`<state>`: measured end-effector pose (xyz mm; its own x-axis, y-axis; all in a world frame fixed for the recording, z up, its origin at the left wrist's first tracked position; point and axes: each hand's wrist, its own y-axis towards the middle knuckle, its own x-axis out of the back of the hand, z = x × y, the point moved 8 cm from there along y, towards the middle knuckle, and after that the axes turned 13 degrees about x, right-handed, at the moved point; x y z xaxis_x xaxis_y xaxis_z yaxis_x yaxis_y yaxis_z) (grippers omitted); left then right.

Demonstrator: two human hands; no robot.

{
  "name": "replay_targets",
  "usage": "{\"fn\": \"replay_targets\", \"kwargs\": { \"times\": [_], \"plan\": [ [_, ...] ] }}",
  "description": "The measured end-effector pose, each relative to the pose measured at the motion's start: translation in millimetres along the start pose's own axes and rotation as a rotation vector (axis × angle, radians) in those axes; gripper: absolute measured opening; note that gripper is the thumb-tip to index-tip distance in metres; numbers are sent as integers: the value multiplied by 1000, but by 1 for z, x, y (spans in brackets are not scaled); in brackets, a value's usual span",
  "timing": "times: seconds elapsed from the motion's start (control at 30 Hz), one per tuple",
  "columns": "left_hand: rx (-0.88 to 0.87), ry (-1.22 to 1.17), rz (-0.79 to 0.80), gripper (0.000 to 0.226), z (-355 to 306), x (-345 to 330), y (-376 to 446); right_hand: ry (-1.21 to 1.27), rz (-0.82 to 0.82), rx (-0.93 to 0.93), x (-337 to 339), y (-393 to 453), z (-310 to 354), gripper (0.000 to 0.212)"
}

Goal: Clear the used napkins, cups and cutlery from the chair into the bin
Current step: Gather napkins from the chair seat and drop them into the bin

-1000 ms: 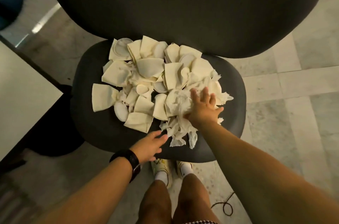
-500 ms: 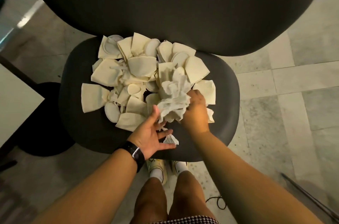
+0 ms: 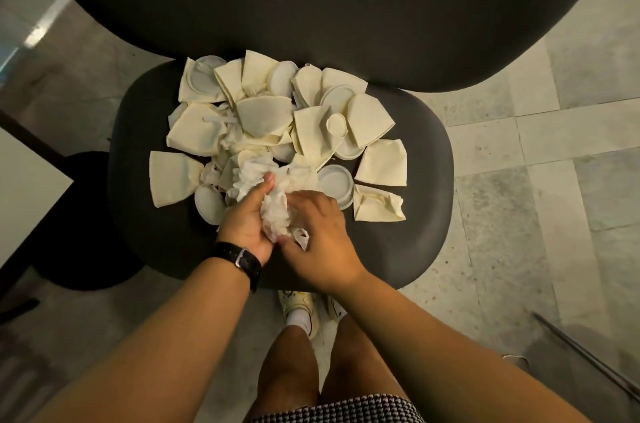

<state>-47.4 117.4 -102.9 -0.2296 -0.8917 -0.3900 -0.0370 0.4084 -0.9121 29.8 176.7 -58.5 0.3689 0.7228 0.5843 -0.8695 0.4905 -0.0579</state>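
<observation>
Napkins (image 3: 277, 211) crumpled between both hands above chair seat (image 3: 422, 215) littered with cups.

Both arms reach forward and down. The left hand (image 3: 244, 222), palm up, curls round a white wad; the right hand (image 3: 320, 235) presses it from beside.

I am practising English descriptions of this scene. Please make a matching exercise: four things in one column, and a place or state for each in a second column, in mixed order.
Things:
1. crumpled white napkins
2. black watch
3. round white lid
4. chair seat

States:
A. on the left wrist
B. flat, beside the right hand
C. gathered between both hands
D. under the pile

Pairs: 1-C, 2-A, 3-B, 4-D
</observation>
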Motion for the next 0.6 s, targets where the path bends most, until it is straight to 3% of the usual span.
{"fn": "replay_targets", "kwargs": {
  "times": [0.23,0.4,0.6],
  "plan": [
    [-89,-81,-22,60,-24,35,-4,-168,89,-302,9,-14,-65,72],
    [-97,-117,20,55,-25,44,-7,-399,345,-294,-4,9,-104,99],
    [-81,-152,-40,66,-13,72,-1,-567,353,-251,2,29,-122,56]
  ]
}}
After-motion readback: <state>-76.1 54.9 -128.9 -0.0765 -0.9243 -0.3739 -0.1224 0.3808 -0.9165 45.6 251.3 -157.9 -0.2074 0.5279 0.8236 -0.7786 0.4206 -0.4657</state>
